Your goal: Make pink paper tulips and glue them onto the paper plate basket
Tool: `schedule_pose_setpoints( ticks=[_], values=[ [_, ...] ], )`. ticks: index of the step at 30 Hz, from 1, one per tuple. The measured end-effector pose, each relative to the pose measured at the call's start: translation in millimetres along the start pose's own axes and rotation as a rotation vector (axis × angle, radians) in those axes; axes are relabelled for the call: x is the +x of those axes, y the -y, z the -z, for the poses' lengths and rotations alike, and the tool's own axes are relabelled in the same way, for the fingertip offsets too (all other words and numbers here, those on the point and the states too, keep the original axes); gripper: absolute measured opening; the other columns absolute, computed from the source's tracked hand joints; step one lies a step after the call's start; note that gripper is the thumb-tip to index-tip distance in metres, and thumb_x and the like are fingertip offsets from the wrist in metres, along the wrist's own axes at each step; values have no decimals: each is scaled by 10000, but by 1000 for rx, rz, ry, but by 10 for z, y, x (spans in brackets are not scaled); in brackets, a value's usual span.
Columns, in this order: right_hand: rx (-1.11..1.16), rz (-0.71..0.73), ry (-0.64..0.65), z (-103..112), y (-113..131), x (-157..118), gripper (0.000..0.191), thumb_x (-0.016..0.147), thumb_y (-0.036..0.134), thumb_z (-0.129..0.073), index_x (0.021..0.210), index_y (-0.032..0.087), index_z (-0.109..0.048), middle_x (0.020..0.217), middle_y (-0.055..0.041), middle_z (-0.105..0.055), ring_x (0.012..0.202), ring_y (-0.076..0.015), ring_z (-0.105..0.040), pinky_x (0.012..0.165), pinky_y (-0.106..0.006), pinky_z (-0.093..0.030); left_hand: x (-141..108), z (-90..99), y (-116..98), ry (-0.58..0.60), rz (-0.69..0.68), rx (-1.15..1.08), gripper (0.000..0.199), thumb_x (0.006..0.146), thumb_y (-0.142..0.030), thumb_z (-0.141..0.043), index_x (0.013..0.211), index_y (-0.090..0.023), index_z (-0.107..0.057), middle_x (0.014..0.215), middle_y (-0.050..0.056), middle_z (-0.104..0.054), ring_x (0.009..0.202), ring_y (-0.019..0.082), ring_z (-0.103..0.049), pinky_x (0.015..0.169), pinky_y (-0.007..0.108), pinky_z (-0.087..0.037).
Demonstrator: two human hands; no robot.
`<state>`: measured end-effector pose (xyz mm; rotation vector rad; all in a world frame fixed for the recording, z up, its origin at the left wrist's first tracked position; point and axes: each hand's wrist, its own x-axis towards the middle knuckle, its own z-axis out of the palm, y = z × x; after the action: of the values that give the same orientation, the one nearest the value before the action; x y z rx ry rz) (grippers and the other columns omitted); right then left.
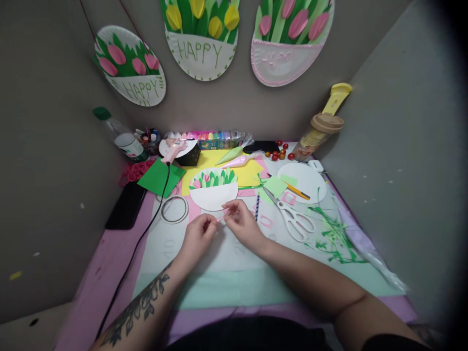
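Observation:
Near the middle of the table, my left hand (198, 236) pinches a small piece of pink paper (220, 219). My right hand (243, 225) is closed on the other side of the same piece, its fingers bent together; the piece is mostly hidden. Just beyond both hands lies a paper plate craft (214, 196), with green paper leaves and pink tulips above a white half plate. A dark patterned pencil (257, 207) and pink paper scraps (265, 221) are beside my right hand. White-handled scissors (297, 223) rest farther right.
A pink glue gun (173, 152) trails a black cord (146, 234) down the left side. Tape rings (174, 209) and green paper (161, 177) lie left; green scraps (334, 234), a white plate (310, 178) and a tumbler (318, 134) are right. Finished plates (204, 58) hang on the wall.

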<state>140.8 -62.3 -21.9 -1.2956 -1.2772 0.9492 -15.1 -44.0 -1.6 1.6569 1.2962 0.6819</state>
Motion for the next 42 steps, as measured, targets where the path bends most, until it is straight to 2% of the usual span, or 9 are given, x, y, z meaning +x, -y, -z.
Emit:
schedule_pose_setpoints(
  ticks=[4,6,15,21,25,28,32,37,42],
  values=[
    [-413,316,34,22,26,-52,65,812,176,-567,852,223,-586,872,-60,-594,884,-213,-558,794,-362,-459,-11,-2,9,-35,-33,62,175,810,-297,-504,760,-172,-614,703,9,-621,626,137,-528,596,232,-393],
    [-496,378,46,24,42,-64,71,835,181,-555,833,222,-613,844,-64,-602,877,-218,-558,800,-367,-456,-19,0,3,-33,-58,118,180,827,-296,-493,778,-173,-614,738,19,-634,649,142,-541,607,238,-400],
    [-496,331,76,9,36,-50,96,812,158,-567,778,217,-635,807,-54,-615,837,-209,-561,761,-350,-457,-33,20,23,19,-230,316,196,882,-302,-448,831,-191,-600,811,36,-626,730,155,-552,675,269,-413],
    [-439,284,95,6,7,-37,110,788,130,-565,757,218,-623,789,-39,-606,825,-201,-564,759,-341,-454,-40,17,6,35,-234,300,198,883,-312,-447,829,-197,-599,811,36,-621,735,158,-555,674,267,-412],
    [-377,268,52,63,28,28,130,781,119,-540,713,219,-587,770,-32,-593,801,-192,-568,729,-325,-449,-25,38,-40,-9,-124,145,168,839,-288,-488,762,-186,-597,752,18,-624,671,141,-544,620,243,-400],
    [-343,232,-54,147,40,106,135,757,111,-533,673,214,-552,743,-25,-572,759,-183,-556,690,-311,-436,12,84,-47,-46,22,-93,159,815,-298,-510,730,-180,-572,663,-7,-607,600,123,-523,565,223,-383],
    [-342,188,-161,202,39,148,123,746,143,-557,657,214,-511,712,-7,-521,682,-165,-514,641,-299,-418,52,124,-30,-26,178,-383,162,771,-321,-580,716,-169,-571,594,-32,-549,506,78,-436,485,195,-306],
    [-273,308,4,149,61,76,130,791,129,-546,870,218,-600,844,-42,-581,811,-188,-550,691,-316,-446,32,114,-52,145,338,-598,248,744,-385,-633,687,-153,-567,492,-68,-360,421,39,-233,405,204,-121],
    [-211,359,108,133,77,57,88,845,185,-574,875,227,-646,860,-52,-584,858,-189,-561,684,-314,-449,17,118,-81,319,454,-714,298,721,-421,-655,706,-158,-515,542,-73,-350,429,27,-192,407,200,-67]
  ],
)
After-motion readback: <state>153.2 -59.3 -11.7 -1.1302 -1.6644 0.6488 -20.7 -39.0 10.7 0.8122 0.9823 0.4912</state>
